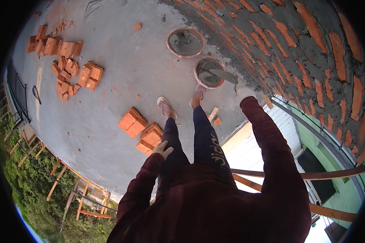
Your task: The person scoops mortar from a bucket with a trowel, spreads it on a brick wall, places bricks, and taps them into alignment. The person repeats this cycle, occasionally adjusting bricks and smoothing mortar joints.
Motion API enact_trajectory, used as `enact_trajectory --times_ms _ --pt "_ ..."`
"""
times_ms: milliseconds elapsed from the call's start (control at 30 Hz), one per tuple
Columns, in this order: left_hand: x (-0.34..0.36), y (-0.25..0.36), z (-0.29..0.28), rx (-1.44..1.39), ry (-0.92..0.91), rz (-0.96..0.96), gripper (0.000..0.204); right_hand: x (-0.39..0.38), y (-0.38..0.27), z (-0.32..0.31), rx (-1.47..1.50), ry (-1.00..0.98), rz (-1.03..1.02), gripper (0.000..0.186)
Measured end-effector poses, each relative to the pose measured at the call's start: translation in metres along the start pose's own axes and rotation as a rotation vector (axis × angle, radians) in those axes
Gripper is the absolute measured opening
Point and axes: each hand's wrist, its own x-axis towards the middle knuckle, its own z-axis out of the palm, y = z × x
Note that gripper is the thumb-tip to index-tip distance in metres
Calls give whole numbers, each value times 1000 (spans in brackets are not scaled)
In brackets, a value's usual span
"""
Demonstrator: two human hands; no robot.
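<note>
From the head view, the right hand (244, 91) is stretched far forward, its fingers closed around the handle of a trowel (224, 75) whose blade lies over the rim of the nearer mortar pan (209, 73), just beside the brick wall (312, 52) on the right. A second mortar pan (185, 42) sits farther off. The left hand (162, 149) rests on the left thigh, fingers loosely spread and holding nothing. Stacked bricks (141, 129) lie on the concrete slab (121, 69) to the left.
</note>
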Motion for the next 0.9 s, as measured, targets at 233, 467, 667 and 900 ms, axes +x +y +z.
enact_trajectory --times_ms 233,467,667,900 --pt "18 26 -11 -30 175 -100 76 158 -95 -42 -254 185 -175 29" --pt "102 113 -91 -137 455 125 63 288 -173 -86 -446 224 -222 47" --pt "231 147 -66 -501 254 355 56 355 -262 -86 -576 200 -319 37" --pt "342 119 -112 -710 189 112 62 381 -242 4 -523 -73 -280 49"
